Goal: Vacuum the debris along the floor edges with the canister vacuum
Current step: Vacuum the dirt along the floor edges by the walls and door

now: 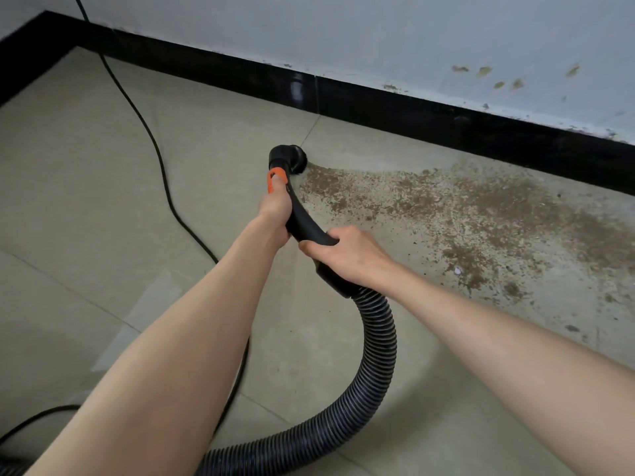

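Black wand [302, 221] gripped by both hands (left hand [275, 211], right hand [347, 255]); nozzle [290, 158] meets debris [429, 204].

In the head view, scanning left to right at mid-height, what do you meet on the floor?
Thin black power cable → round black brush nozzle with orange collar → brown scattered debris patch beside the black baseboard. Both hands grip the black curved handle, overlapping, so they are left out.

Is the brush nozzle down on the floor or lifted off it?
Down, as far as the view shows: the brush nozzle meets the tile at the left edge of the debris, near the baseboard.
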